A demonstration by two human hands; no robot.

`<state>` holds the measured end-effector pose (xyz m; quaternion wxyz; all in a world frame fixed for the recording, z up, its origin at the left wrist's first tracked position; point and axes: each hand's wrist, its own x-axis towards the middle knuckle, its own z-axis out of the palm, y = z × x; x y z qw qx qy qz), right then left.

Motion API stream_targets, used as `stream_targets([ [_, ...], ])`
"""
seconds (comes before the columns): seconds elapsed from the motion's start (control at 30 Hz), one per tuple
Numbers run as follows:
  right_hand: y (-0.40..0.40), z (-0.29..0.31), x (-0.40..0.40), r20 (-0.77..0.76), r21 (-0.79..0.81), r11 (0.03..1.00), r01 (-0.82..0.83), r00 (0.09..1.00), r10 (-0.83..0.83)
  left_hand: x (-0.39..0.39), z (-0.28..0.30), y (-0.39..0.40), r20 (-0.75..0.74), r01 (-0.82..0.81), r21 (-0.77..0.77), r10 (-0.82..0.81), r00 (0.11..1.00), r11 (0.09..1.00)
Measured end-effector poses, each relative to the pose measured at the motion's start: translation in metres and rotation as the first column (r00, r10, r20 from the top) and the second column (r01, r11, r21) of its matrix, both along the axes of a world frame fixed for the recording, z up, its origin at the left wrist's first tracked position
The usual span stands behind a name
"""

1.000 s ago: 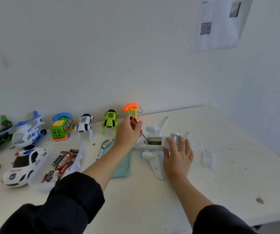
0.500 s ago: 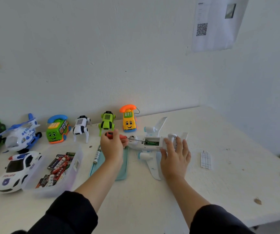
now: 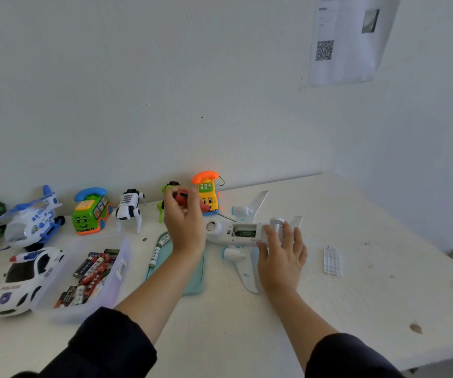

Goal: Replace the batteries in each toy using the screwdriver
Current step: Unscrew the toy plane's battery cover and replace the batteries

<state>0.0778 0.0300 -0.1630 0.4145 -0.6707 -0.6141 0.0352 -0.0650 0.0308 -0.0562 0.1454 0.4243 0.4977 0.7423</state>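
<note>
Here, I see the white toy airplane [image 3: 243, 236] lying belly-up on the white table [image 3: 356, 214], toward the back and just right of centre, with its battery compartment [image 3: 244, 231] uncovered and a green strip showing inside. My right hand [image 3: 282, 255] lies flat on the plane's tail end, fingers straight and spread, pressing it to the table. My left hand [image 3: 185, 222] is curled round the red handle of the screwdriver [image 3: 192, 203], holding it raised just left of the plane; the thin shaft slants down and right toward the compartment, though I cannot tell whether the tip touches it. Under my left forearm sits a pale teal tray [image 3: 192, 276], and two loose batteries [image 3: 159, 248] lie at its left edge. Left of that, a clear plastic box [image 3: 94, 285] holds many more batteries. A small white ribbed cover [image 3: 332, 261] lies by itself on the table, well to the right of the plane. Along the wall stand an orange and yellow phone toy [image 3: 207, 190], a green robot toy partly hidden behind my left hand, a white robot dog [image 3: 129, 210], a green bus phone [image 3: 90, 212] and a blue and white helicopter [image 3: 33, 219]. A white police car [image 3: 24, 279] rests nearest me on the left. A sheet with a QR code [image 3: 348, 39] hangs on the wall.
</note>
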Motion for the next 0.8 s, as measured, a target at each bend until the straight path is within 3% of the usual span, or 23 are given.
stream_targets([
  [0.1,0.003,-0.003,-0.001,0.007,0.012,1.0,0.015,1.0,-0.015,0.0,0.002,0.003,-0.417,0.088,0.143,-0.02,0.909,0.986],
  [0.17,0.004,-0.005,-0.001,0.01,0.028,0.999,0.026,1.0,-0.026,0.005,-0.005,0.005,-0.718,0.139,0.146,0.008,0.696,0.979],
  [0.23,0.004,-0.006,-0.002,0.006,0.053,0.998,0.04,0.999,-0.04,0.011,-0.015,0.01,-0.898,0.126,0.009,-0.047,0.437,0.992],
  [0.27,0.004,-0.006,-0.002,0.004,0.061,0.997,0.044,0.999,-0.045,0.013,-0.02,0.011,-0.927,0.073,-0.133,-0.15,0.344,0.988],
  [0.3,0.004,-0.006,-0.002,0.002,0.063,0.997,0.046,0.999,-0.047,0.016,-0.024,0.012,-0.916,0.02,-0.27,-0.263,0.304,0.963],
  [0.33,0.004,-0.006,-0.002,0.004,0.063,0.997,0.047,0.999,-0.048,0.018,-0.027,0.012,-0.875,-0.001,-0.369,-0.347,0.338,0.93],
  [0.43,0.004,-0.006,-0.002,0.016,0.077,0.996,0.044,0.999,-0.045,0.02,-0.025,0.012,-0.688,0.054,-0.367,-0.31,0.657,0.929],
  [0.5,0.005,-0.007,-0.002,0.018,0.074,0.997,0.036,0.999,-0.037,0.018,-0.017,0.012,-0.645,0.031,-0.32,-0.242,0.725,0.947],
  [0.53,0.006,-0.007,-0.001,0.015,0.058,0.998,0.031,0.999,-0.031,0.017,-0.013,0.013,-0.694,0.01,-0.327,-0.248,0.676,0.945],
  [0.63,0.005,-0.007,-0.002,0.018,0.066,0.997,0.038,0.999,-0.039,0.018,-0.011,0.012,-0.854,-0.095,-0.459,-0.409,0.322,0.884],
  [0.67,0.005,-0.007,-0.002,0.024,0.082,0.995,0.05,0.998,-0.052,0.019,-0.014,0.013,-0.86,-0.124,-0.485,-0.447,0.245,0.865],
  [0.8,0.005,-0.007,-0.003,0.027,0.107,0.992,0.071,0.997,-0.074,0.024,-0.028,0.022,-0.835,-0.134,-0.534,-0.496,0.241,0.835],
])
